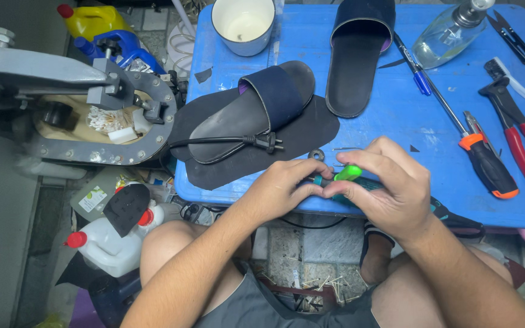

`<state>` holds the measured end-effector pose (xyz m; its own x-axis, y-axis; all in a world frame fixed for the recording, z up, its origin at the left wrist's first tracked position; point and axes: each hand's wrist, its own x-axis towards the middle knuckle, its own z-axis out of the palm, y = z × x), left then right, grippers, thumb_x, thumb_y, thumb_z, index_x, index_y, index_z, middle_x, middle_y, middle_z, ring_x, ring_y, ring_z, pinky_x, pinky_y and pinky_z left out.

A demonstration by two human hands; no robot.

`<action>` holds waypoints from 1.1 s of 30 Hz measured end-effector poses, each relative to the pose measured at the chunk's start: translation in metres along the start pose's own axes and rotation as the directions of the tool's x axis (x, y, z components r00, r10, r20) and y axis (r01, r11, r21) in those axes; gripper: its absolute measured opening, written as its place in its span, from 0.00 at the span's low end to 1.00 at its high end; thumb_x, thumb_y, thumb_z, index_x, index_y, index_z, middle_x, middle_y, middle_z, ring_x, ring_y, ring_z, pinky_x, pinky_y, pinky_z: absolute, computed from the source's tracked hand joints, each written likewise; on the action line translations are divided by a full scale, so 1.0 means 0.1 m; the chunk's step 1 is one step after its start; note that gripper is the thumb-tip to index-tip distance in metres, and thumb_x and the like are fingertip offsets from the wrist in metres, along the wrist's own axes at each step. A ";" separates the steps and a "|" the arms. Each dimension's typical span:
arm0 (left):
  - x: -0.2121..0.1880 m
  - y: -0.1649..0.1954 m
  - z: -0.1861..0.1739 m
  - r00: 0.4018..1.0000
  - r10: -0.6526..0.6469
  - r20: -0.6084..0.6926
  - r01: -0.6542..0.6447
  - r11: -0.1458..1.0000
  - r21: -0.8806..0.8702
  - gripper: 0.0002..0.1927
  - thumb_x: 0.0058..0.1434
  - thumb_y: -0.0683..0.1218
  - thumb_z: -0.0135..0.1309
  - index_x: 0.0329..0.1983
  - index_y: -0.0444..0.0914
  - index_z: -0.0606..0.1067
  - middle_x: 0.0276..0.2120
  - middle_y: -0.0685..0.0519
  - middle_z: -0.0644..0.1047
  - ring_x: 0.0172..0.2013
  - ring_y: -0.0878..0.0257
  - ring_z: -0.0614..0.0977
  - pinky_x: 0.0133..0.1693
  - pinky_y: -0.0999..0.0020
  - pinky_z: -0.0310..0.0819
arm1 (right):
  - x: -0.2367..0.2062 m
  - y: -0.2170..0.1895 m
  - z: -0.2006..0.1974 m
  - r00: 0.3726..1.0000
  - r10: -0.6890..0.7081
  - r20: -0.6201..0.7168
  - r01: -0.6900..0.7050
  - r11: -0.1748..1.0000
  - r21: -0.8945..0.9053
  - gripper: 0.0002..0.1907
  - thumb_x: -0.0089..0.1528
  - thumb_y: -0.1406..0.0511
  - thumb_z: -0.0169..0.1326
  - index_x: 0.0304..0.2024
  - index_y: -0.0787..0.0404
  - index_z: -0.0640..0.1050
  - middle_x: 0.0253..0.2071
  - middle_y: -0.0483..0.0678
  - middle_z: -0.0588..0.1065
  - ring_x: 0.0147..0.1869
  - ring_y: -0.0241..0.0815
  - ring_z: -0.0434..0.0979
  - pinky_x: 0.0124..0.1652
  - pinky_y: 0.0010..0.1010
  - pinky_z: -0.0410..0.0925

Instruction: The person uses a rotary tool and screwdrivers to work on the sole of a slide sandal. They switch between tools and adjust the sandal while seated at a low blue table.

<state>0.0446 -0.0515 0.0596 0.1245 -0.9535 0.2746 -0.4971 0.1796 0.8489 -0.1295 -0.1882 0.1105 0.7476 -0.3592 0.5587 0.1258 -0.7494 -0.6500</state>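
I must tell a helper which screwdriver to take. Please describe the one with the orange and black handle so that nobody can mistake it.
Start at the blue table and go to its right side. The screwdriver lies slanted there, just left of the red-handled pliers. Only it has a thick black handle with orange bands and a long thin metal shaft.

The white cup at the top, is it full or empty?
Almost empty: the white cup stands upright, its pale bottom showing, perhaps a thin film of liquid.
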 end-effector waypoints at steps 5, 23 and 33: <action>-0.01 -0.01 0.00 1.000 -0.012 -0.013 0.013 1.000 0.027 0.16 0.60 0.47 0.64 0.50 0.38 0.76 0.43 0.48 0.82 0.42 0.51 0.85 0.42 0.60 0.77 | 0.02 -0.05 -0.03 0.996 -0.005 0.090 -0.012 0.982 0.188 0.20 0.63 0.77 0.51 0.59 0.68 0.71 0.50 0.59 0.77 0.51 0.46 0.80 0.47 0.31 0.74; 0.00 0.02 0.03 0.999 -0.026 -0.034 0.028 0.999 0.042 0.16 0.60 0.46 0.63 0.49 0.37 0.76 0.41 0.46 0.82 0.39 0.50 0.85 0.40 0.59 0.77 | -0.11 0.18 0.04 0.995 -0.024 0.101 -0.026 0.884 0.467 0.18 0.68 0.77 0.56 0.58 0.58 0.71 0.51 0.56 0.78 0.53 0.45 0.83 0.51 0.31 0.79; 0.00 0.08 0.02 0.998 -0.041 -0.048 0.042 0.999 0.010 0.23 0.59 0.45 0.62 0.58 0.36 0.75 0.41 0.45 0.81 0.40 0.48 0.84 0.42 0.59 0.77 | 0.02 0.11 -0.06 0.984 -0.162 0.072 0.138 0.956 0.260 0.21 0.59 0.79 0.56 0.52 0.62 0.68 0.49 0.63 0.75 0.52 0.53 0.80 0.47 0.37 0.76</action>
<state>0.0387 -0.0508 0.0650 0.1863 -0.9472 0.2609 -0.4999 0.1372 0.8552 -0.1309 -0.2005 0.1072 0.7624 -0.1917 0.6180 0.3934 -0.6211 -0.6779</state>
